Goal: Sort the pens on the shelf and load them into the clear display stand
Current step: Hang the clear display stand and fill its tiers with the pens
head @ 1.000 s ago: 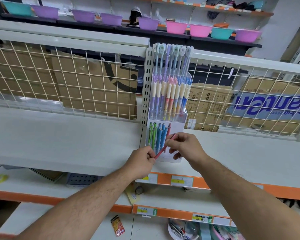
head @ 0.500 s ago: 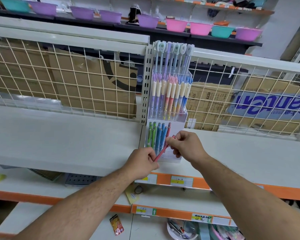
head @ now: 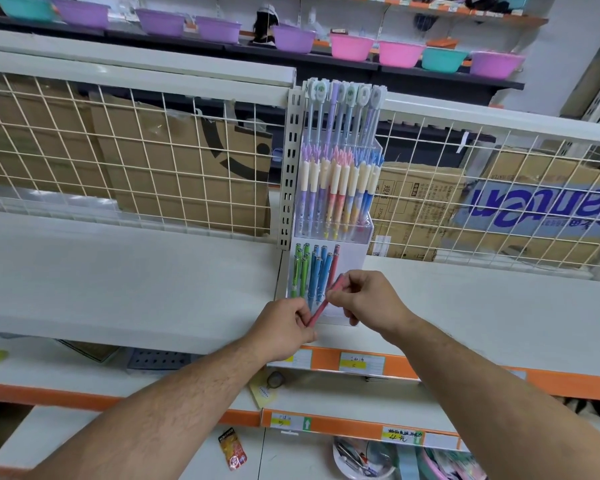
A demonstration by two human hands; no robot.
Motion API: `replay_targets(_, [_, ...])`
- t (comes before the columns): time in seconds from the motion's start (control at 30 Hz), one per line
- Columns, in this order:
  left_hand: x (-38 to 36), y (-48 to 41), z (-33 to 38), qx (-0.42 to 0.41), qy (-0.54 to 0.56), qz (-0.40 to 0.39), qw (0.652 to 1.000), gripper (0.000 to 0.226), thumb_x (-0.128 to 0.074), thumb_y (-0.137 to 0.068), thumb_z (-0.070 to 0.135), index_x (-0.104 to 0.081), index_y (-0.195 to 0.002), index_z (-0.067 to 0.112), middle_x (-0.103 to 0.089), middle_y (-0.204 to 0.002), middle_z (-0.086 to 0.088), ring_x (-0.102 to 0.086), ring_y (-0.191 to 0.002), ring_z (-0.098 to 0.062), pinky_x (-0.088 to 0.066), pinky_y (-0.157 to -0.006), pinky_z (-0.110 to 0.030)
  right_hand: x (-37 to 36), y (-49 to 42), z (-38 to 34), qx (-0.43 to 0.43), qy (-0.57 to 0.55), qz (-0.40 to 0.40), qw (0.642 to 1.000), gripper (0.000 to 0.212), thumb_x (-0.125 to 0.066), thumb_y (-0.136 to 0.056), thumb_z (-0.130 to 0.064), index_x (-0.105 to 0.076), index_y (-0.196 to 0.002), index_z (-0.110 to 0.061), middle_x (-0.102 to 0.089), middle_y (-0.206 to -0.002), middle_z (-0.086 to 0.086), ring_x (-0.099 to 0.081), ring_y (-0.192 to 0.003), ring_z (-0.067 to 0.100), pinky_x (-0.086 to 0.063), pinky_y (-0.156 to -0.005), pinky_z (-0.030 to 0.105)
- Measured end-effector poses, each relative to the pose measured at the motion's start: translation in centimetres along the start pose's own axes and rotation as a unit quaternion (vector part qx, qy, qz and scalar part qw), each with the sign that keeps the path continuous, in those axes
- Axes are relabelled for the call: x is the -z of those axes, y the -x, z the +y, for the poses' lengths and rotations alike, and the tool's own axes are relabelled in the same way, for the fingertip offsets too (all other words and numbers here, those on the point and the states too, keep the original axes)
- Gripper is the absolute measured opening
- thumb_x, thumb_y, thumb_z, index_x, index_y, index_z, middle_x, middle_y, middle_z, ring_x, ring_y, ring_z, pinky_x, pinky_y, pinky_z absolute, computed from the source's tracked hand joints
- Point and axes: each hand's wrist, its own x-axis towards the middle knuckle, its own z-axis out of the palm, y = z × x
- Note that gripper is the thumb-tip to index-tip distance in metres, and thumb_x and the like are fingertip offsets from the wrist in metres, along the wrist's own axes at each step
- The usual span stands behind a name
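Below the clear display stand, a small orange packet is lying on a lower shelf. In front of the stand's bottom tier, the left hand is pinching the lower end of a red pen and the right hand is gripping its upper end. The pen is slanting across the stand's front, and both hands are hiding the tier's base. Inside that tier, green pens, blue pens and a loaded pink-red pen are standing upright. Pastel pens are filling the tier above. Behind the stand, a wire grid is screening cardboard boxes, and coloured bowls are sitting farthest back.
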Motion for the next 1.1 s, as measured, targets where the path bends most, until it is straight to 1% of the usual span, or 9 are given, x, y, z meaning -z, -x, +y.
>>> replay_targets(0.07, [-0.1,0.0,0.0,-0.002,-0.005,-0.001,1.000,0.021,-0.084,-0.076,0.017,-0.064,-0.083,0.017,-0.060,-0.070,0.005,-0.052,-0.058,-0.008,-0.047,-0.057,-0.022,-0.2,0.0,0.0,-0.002,0.012,0.019,1.000,0.027,-0.083,-0.083,-0.023,-0.062,-0.072,-0.010,-0.056,-0.054,-0.004,-0.051,-0.048,0.013,-0.048,-0.046,0.028])
replay_targets(0.17, [-0.2,-0.3,0.0,-0.005,-0.003,-0.005,1.000,0.020,-0.083,-0.076,0.017,-0.065,-0.084,0.017,-0.060,-0.071,0.005,-0.052,-0.058,-0.007,-0.046,-0.054,-0.016,-0.1,0.0,0.1,-0.001,-0.023,0.000,1.000,0.011,-0.079,-0.086,-0.014,-0.070,-0.091,-0.009,-0.057,-0.062,0.003,-0.052,-0.052,0.015,-0.049,-0.047,0.030])
replay_targets(0.33, [-0.5,-0.6,0.0,-0.007,-0.007,-0.006,1.000,0.020,-0.083,-0.077,0.018,-0.064,-0.083,0.021,-0.061,-0.073,0.006,-0.054,-0.061,-0.006,-0.045,-0.056,-0.017,-0.1,0.1,0.2,-0.005,0.003,0.007,1.000,0.027,-0.083,-0.084,-0.022,-0.064,-0.080,-0.004,-0.056,-0.059,0.002,-0.051,-0.050,0.015,-0.048,-0.047,0.029])
replay_targets(0.43, [-0.7,-0.7,0.0,-0.012,-0.001,-0.007,1.000,0.023,-0.083,-0.076,0.018,-0.061,-0.077,0.023,-0.058,-0.070,0.007,-0.051,-0.058,-0.005,-0.045,-0.055,-0.018,-0.1,0.1,0.5,-0.007,-0.017,-0.029,0.999,0.010,-0.077,-0.086,-0.008,-0.068,-0.087,-0.005,-0.058,-0.061,0.002,-0.055,-0.054,0.017,-0.049,-0.049,0.032])
replay_targets(0.57, [-0.9,-0.9,0.2,-0.012,0.007,0.000,1.000,0.025,-0.084,-0.075,0.019,-0.060,-0.076,0.026,-0.058,-0.070,0.009,-0.051,-0.057,-0.004,-0.044,-0.053,-0.017,-0.2,0.2,0.5,-0.015,0.006,0.013,1.000,0.028,-0.084,-0.083,-0.020,-0.062,-0.078,-0.003,-0.061,-0.062,0.005,-0.056,-0.052,0.018,-0.048,-0.048,0.030])
replay_targets(0.7, [-0.9,-1.1,0.3,-0.016,0.020,-0.003,1.000,0.023,-0.085,-0.075,0.020,-0.062,-0.079,0.022,-0.060,-0.072,0.008,-0.052,-0.060,-0.007,-0.047,-0.056,-0.021,-0.2,0.2,0.5,-0.008,-0.014,-0.014,1.000,0.010,-0.077,-0.087,-0.011,-0.071,-0.092,-0.004,-0.061,-0.065,0.004,-0.059,-0.055,0.016,-0.050,-0.049,0.031])
replay_targets(0.87, [-0.7,-0.8,0.3,-0.025,0.039,-0.017,0.999,0.025,-0.084,-0.075,0.026,-0.064,-0.090,0.028,-0.057,-0.071,0.010,-0.051,-0.061,-0.005,-0.046,-0.057,-0.021,0.2,-0.3,0.1,-0.004,0.015,0.024,1.000,0.015,-0.076,-0.089,-0.012,-0.069,-0.087,0.001,-0.063,-0.060,0.000,-0.062,-0.054,0.014,-0.051,-0.050,0.029])
replay_targets(1.0, [-0.5,-0.7,0.3,-0.058,0.044,-0.032,0.997,0.013,-0.071,-0.090,0.030,-0.071,-0.102,0.027,-0.065,-0.085,0.015,-0.059,-0.075,0.001,-0.044,-0.064,-0.013,0.8,-0.5,-0.3,-0.007,0.018,0.011,1.000,0.014,-0.077,-0.087,-0.011,-0.072,-0.087,0.002,-0.065,-0.062,0.004,-0.065,-0.056,0.016,-0.052,-0.051,0.028])
replay_targets(1.1, [-0.5,-0.8,0.6,-0.061,0.034,-0.010,0.998,0.005,-0.072,-0.089,0.026,-0.075,-0.091,0.022,-0.065,-0.073,0.015,-0.056,-0.064,0.002,-0.044,-0.058,-0.012,0.5,-0.3,-0.2,-0.021,0.009,-0.002,1.000,0.016,-0.079,-0.084,-0.008,-0.071,-0.086,0.006,-0.065,-0.063,0.006,-0.064,-0.057,0.018,-0.050,-0.050,0.029])
